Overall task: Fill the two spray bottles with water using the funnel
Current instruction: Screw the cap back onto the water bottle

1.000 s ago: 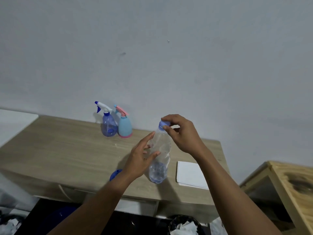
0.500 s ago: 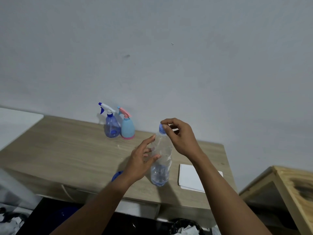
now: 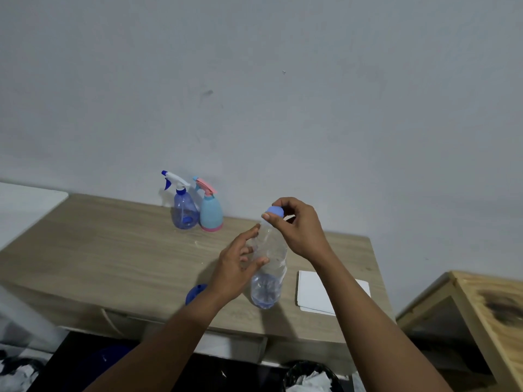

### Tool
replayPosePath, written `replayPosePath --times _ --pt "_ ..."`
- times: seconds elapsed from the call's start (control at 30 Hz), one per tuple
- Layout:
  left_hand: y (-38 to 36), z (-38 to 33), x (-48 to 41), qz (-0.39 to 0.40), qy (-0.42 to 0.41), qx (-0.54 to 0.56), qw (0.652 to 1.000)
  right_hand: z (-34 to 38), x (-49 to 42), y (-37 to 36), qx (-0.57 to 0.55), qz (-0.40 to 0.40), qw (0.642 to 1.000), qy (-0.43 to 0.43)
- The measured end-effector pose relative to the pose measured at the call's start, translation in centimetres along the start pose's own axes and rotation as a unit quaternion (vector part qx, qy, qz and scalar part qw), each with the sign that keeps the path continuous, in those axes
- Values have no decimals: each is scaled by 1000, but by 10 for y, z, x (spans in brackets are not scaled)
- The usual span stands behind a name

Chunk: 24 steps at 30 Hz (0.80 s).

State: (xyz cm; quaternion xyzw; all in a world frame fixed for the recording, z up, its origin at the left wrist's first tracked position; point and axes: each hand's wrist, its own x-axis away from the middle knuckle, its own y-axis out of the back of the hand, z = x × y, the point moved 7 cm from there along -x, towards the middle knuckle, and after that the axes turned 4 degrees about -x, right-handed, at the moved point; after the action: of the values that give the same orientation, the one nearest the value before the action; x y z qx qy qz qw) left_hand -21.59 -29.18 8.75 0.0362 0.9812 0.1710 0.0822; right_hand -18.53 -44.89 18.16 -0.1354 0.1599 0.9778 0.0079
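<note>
Upright on the wooden table (image 3: 113, 264), near its front edge: a clear water bottle (image 3: 270, 275), water level hard to tell. Pinching its blue cap (image 3: 276, 212) from above: the right hand (image 3: 300, 233). Cupping the body loosely, thumb in front: the left hand (image 3: 233, 270). Probably light, thin-walled, quick to dent; best gripped low on the body. Against the grey wall, side by side, triggers on: a blue spray bottle (image 3: 184, 212) and a pale spray bottle (image 3: 210, 215). Behind the left wrist, a blue thing (image 3: 195, 292), perhaps the funnel. Just right of the bottle, white paper (image 3: 314, 295).
</note>
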Motion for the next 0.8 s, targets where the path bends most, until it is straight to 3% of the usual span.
replayPosePath --times 0.17,0.37,0.53,0.8 --pt "1 0 1 0 5 -2 1000 -4 2 -2 -21 -39 999 -10" --pt "5 -1 5 3 2 2 1000 1 6 -9 -6 48 999 11" --pt "3 -4 3 4 -7 2 1000 -5 6 -4 -45 -30 998 -23" --pt "0 -9 5 17 -15 -15 1000 -11 13 1 -83 -62 994 -21"
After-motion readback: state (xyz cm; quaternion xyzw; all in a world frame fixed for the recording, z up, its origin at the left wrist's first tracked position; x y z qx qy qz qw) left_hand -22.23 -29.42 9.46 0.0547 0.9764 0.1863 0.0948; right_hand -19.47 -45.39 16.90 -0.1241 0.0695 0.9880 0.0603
